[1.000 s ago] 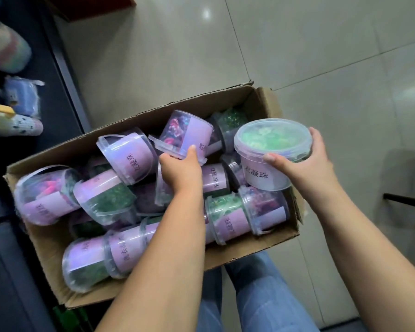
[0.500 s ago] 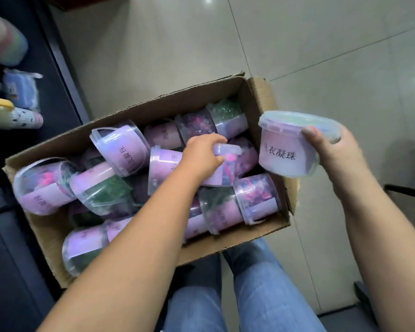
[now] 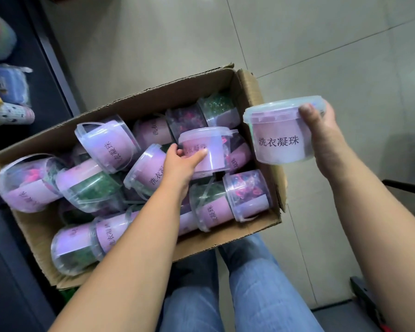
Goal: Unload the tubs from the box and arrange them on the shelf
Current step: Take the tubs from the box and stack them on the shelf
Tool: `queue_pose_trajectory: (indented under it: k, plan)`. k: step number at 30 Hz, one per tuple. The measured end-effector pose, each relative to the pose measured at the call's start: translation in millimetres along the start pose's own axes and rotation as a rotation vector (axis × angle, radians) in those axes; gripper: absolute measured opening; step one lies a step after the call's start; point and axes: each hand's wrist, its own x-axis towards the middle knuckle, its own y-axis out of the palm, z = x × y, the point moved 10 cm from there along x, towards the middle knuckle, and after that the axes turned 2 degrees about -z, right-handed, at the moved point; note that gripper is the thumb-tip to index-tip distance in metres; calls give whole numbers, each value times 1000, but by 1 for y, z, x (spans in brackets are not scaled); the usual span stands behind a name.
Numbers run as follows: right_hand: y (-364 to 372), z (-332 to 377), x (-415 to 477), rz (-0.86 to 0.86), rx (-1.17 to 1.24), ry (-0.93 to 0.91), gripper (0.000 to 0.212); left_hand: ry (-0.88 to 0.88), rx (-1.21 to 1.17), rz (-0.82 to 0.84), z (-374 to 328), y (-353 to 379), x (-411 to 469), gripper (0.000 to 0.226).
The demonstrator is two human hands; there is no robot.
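Note:
An open cardboard box (image 3: 153, 101) sits low in front of me, packed with several clear plastic tubs with purple labels, lying on their sides. My left hand (image 3: 180, 164) grips one tub (image 3: 209, 149) upright, lifted a little above the pile near the box's right half. My right hand (image 3: 321, 137) holds a second tub (image 3: 278, 137) upright, just outside the box's right wall, label facing me. A dark shelf (image 3: 46, 75) runs along the left edge of the view.
On the shelf at far left lie a blue packet (image 3: 10, 82) and a pale patterned item (image 3: 10, 113). Beige floor tiles spread behind and to the right of the box. My knees in blue jeans (image 3: 249, 283) are below the box. Dark metal bars stand at the right edge.
My left hand took hold of a tub in the box and turned it upright, lifting it. My right hand tipped its tub so the label faces me and moved it right, off the box.

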Motion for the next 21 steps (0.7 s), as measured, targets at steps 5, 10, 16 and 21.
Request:
queue_pose_trajectory:
  k: [5,10,16,21]
  plan:
    - [6,5,-7,135,-113,4,144,-216,36,156,18,44,-1,126]
    - [1,6,-5,76,-234,-35,120,-133,-2,240,11,67,0,120]
    - [-1,9,-34,-49,-160,-130,111,11,-176,179,6,22,-50,127]
    - [32,11,-95,120,100,-131,119,158,-259,80,16,-53,-127,121]
